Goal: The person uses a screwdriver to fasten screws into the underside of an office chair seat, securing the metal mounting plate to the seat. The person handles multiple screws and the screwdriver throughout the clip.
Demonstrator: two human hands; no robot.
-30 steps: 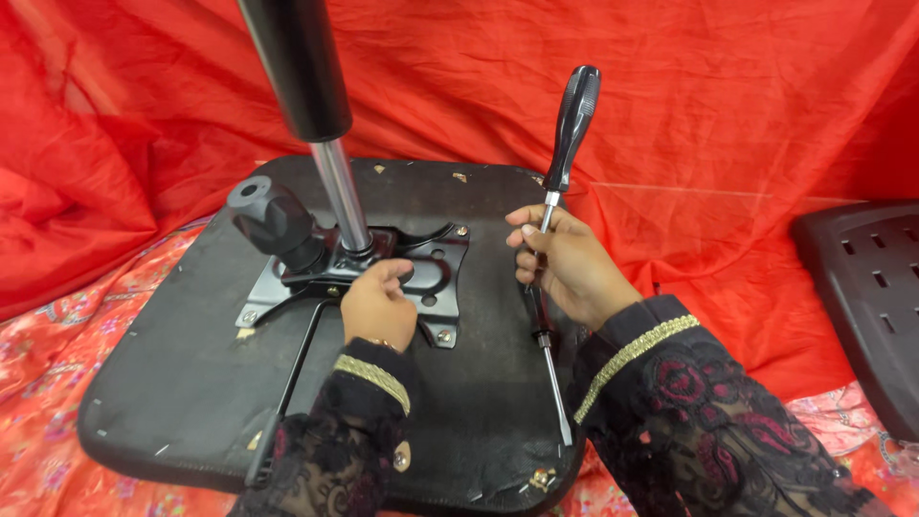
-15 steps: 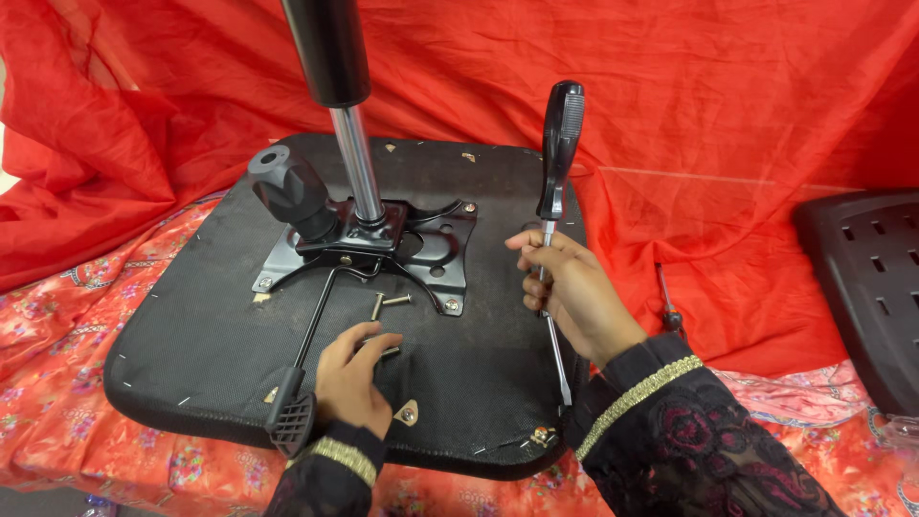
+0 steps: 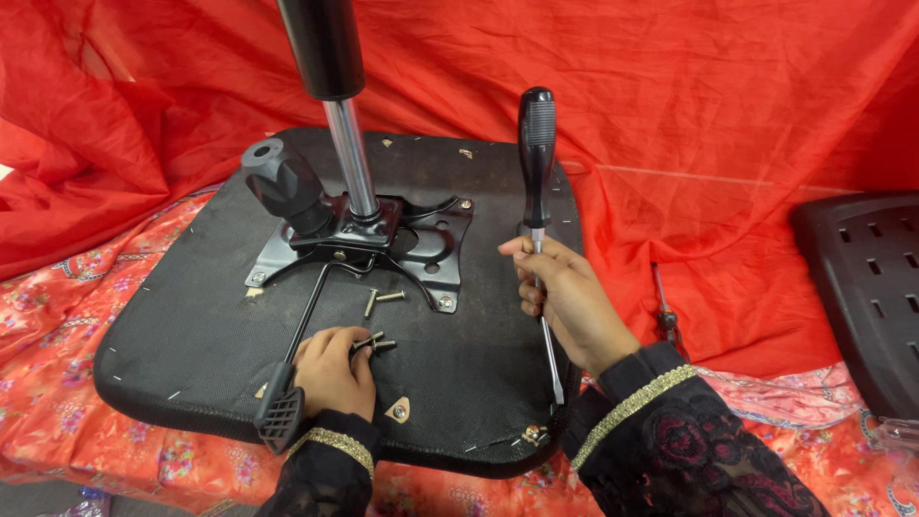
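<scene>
Our left hand (image 3: 335, 371) lies palm down with its knuckles up, the fingers curled forward and the fingertips (image 3: 356, 347) pinched together at the front. Its wrist bends back toward us into a dark sleeve with a gold cuff. Our right hand (image 3: 560, 297) sits higher and further out, closed in a fist with the thumb toward us and the fingers (image 3: 529, 283) stacked one above another around its grip. That forearm slopes down to our right in the same patterned sleeve.

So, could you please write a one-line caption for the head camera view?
Left hand picks bolts off an upturned chair seat; right hand holds a long screwdriver.
</scene>
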